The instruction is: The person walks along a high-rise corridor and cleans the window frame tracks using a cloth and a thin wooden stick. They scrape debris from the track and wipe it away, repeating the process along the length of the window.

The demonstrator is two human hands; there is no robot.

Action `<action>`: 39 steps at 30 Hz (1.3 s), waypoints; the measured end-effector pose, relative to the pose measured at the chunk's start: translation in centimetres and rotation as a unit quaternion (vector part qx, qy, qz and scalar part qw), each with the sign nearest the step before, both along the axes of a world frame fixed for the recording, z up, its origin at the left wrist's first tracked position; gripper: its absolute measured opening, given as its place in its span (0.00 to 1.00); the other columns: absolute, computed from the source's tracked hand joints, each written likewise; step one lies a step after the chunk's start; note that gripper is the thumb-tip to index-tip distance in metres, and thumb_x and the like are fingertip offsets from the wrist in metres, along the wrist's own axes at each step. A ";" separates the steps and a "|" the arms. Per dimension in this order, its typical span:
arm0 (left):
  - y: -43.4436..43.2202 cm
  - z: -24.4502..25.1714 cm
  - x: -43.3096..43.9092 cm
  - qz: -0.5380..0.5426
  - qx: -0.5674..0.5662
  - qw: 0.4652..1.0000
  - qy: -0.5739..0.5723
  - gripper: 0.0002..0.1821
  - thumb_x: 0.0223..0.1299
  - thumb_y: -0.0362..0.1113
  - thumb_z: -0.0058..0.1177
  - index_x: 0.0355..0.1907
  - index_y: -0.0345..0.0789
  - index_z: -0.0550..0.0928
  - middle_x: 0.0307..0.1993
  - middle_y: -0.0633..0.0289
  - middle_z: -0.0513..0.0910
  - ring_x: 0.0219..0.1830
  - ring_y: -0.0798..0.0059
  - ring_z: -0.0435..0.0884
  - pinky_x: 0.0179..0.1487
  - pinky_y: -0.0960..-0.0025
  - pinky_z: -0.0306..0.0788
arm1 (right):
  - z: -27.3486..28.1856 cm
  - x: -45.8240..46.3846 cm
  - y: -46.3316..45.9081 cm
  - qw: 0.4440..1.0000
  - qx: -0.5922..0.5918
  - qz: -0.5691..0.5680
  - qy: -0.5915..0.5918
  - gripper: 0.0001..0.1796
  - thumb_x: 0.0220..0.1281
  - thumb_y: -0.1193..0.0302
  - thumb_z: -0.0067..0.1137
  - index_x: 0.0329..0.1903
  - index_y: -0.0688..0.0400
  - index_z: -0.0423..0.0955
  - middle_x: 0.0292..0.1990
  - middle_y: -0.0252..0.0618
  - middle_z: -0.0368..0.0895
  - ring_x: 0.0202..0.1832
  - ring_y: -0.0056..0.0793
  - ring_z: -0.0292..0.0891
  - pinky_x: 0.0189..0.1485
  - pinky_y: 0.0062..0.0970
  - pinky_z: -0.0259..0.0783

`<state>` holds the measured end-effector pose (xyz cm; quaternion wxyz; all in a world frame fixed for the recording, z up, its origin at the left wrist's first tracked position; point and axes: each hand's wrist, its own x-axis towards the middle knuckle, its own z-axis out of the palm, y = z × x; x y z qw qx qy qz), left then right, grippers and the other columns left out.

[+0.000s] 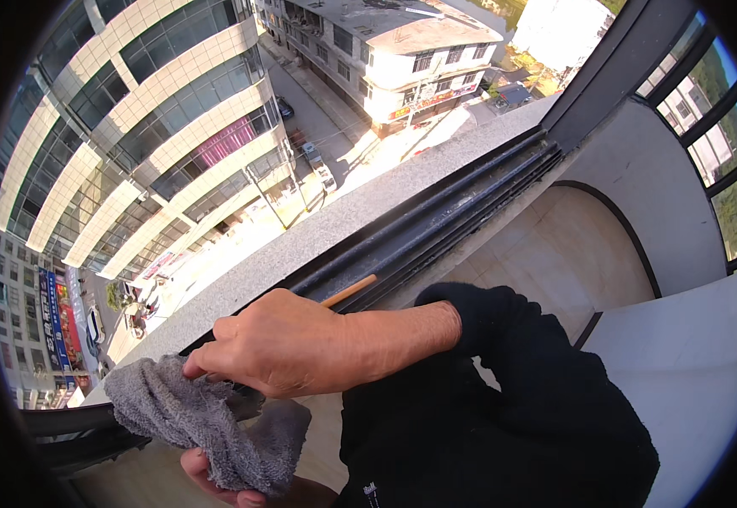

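Observation:
A bunched grey terry cloth (197, 413) hangs over the inner edge of the window sill. My left hand (228, 482) grips it from below, largely covered by its folds. My right hand (286, 346) reaches across from the right, with its back to the camera and its fingertips against the cloth. Out of that fist sticks a thin wooden stick (350, 291), pointing up and right over the sliding window track (432, 219). Its other end is hidden by the hand. A dark, rough-edged piece (249, 404) shows beneath the right fingers; I cannot tell whether it joins the stick.
Outside the dark track runs a speckled stone ledge (368, 184), with a deep drop to the street (324, 114) beyond. A dark window frame (616, 57) rises at the right. Inside are a tiled floor (559, 254) and a curved white wall (647, 190).

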<state>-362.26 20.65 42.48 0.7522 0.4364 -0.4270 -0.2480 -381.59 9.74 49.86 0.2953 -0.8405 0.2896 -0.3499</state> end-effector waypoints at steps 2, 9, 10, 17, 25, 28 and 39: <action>0.8 1.3 -1.5 -0.349 -0.023 0.937 0.022 0.41 0.49 0.56 0.52 0.58 0.25 0.68 0.54 0.45 0.71 0.53 0.53 0.74 0.58 0.57 0.68 | -1.3 -5.2 2.2 0.990 0.100 -0.024 -0.092 0.12 0.62 0.69 0.60 0.45 0.62 0.81 0.36 0.44 0.85 0.37 0.34 0.83 0.38 0.28 0.76; -4.8 5.8 -17.3 -0.782 0.033 0.615 -0.092 0.34 0.53 0.26 0.64 0.64 0.28 0.69 0.58 0.48 0.76 0.59 0.62 0.77 0.61 0.69 0.67 | 2.2 -25.9 15.5 0.879 0.113 -0.457 -0.071 0.11 0.58 0.76 0.63 0.44 0.65 0.81 0.33 0.36 0.83 0.32 0.20 0.75 0.32 0.18 0.68; -5.2 5.1 -19.6 -0.795 0.029 0.599 -0.094 0.35 0.55 0.27 0.62 0.67 0.30 0.67 0.62 0.50 0.73 0.62 0.62 0.74 0.63 0.68 0.65 | 3.2 -27.6 16.7 0.850 0.090 -0.518 -0.049 0.10 0.58 0.77 0.63 0.43 0.66 0.81 0.32 0.35 0.83 0.30 0.20 0.73 0.31 0.17 0.66; -6.1 1.0 -35.1 -0.820 0.119 0.555 0.067 0.31 0.63 0.30 0.55 0.69 0.35 0.63 0.63 0.61 0.68 0.64 0.75 0.66 0.66 0.70 0.59 | 6.0 -34.9 13.4 0.674 -0.100 -0.667 0.301 0.08 0.59 0.69 0.61 0.40 0.55 0.84 0.27 0.38 0.79 0.28 0.30 0.76 0.30 0.26 0.67; -6.7 -1.6 -37.2 -0.769 0.243 0.558 0.197 0.29 0.64 0.29 0.52 0.67 0.36 0.64 0.60 0.63 0.69 0.60 0.80 0.67 0.64 0.75 0.60 | 6.0 -35.8 6.3 0.583 -0.109 -0.536 0.600 0.06 0.57 0.68 0.60 0.30 0.56 0.82 0.24 0.42 0.78 0.30 0.39 0.80 0.31 0.35 0.73; -6.8 -1.6 -36.3 -0.759 0.242 0.564 0.220 0.28 0.65 0.29 0.51 0.67 0.36 0.63 0.57 0.64 0.69 0.58 0.82 0.67 0.61 0.76 0.61 | 6.6 -35.3 5.0 0.570 -0.116 -0.477 0.659 0.05 0.57 0.69 0.59 0.33 0.52 0.83 0.24 0.41 0.76 0.31 0.42 0.78 0.31 0.39 0.69; -5.8 -1.3 -35.3 -0.780 0.234 0.519 0.259 0.33 0.67 0.29 0.49 0.72 0.37 0.55 0.65 0.59 0.63 0.65 0.77 0.63 0.65 0.73 0.60 | 9.3 -34.6 4.6 0.605 -0.036 -0.508 0.612 0.07 0.59 0.65 0.61 0.35 0.53 0.83 0.25 0.42 0.79 0.31 0.44 0.78 0.32 0.40 0.69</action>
